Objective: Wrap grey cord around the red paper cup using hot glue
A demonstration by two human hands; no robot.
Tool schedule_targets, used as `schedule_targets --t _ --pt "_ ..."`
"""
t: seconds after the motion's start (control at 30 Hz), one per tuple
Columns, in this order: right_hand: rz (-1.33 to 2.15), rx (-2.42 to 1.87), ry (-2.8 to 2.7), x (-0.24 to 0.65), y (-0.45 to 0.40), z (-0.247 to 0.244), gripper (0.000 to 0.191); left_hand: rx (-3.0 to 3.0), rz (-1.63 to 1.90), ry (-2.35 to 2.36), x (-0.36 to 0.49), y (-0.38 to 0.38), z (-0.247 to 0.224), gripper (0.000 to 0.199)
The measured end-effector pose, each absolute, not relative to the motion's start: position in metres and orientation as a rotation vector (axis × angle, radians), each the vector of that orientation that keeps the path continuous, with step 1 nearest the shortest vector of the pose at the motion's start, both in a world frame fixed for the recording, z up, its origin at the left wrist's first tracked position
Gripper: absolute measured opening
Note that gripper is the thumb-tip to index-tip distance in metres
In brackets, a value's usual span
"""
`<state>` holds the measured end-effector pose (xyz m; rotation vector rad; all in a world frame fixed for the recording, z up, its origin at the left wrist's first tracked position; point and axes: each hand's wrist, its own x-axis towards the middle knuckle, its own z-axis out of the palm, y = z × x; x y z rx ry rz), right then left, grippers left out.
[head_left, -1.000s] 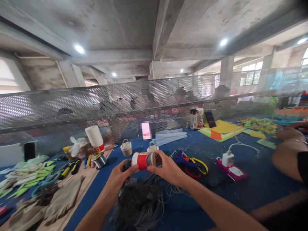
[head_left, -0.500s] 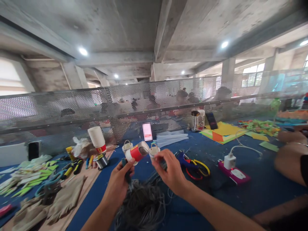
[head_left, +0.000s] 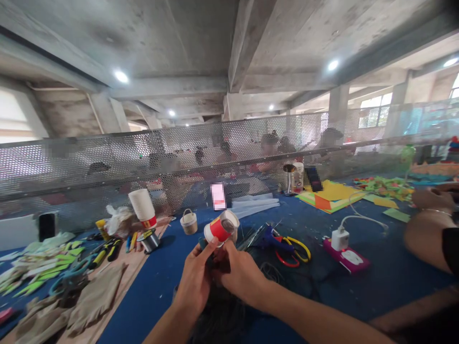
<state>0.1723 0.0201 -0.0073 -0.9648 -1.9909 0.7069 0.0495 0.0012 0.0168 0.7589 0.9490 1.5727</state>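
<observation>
Upright at the middle, a red and white paper cup (head_left: 218, 231) is gripped in my left hand (head_left: 197, 274), its thumb on the red band. A dark green piece shows behind that thumb, too covered to name. My right hand (head_left: 245, 272) is closed against the cup's lower side, fingers curled in toward my left hand; what they hold is hidden. Under both wrists lies a bundle of grey cord (head_left: 218, 310). A small white basket with a looped handle (head_left: 189, 222) stands left of the cup. Another pale container is mostly hidden behind the cup.
On the left are stacked paper cups (head_left: 142, 205), a wire spool (head_left: 149, 241), work gloves (head_left: 95, 298) and green paper scraps. To the right lie scissors (head_left: 296, 251), a blue glue gun (head_left: 276, 239) and a purple power bank (head_left: 346, 255). Another person's arm (head_left: 428, 234) rests at far right.
My right hand has moved left and down from beside the second small basket to the cup. The cup has shifted right and now stands more upright. My left hand has moved right with it.
</observation>
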Motion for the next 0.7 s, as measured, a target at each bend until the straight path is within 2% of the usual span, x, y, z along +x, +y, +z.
schedule_targets --t 0.17,0.33,0.47,0.57,0.7 --pt "0.824 -0.789 -2.044 0.178 0.012 0.006 0.032 0.851 1.601 0.971 0.042 0.001 0.022 0.029" --pt "1.374 -0.546 -1.902 0.192 0.014 0.022 0.022 0.989 1.770 1.180 0.022 0.007 0.027 0.024" --pt "1.732 -0.345 -1.658 0.200 0.017 0.027 0.022 1.097 1.738 1.143 0.012 0.008 0.027 0.021" --pt "1.768 -0.229 -1.524 0.202 0.020 0.030 0.022 1.205 1.705 1.110 0.009 0.009 0.023 0.021" --pt "1.539 -0.198 -1.396 0.204 0.023 0.038 0.029 1.240 1.682 1.097 0.008 0.010 0.017 0.023"
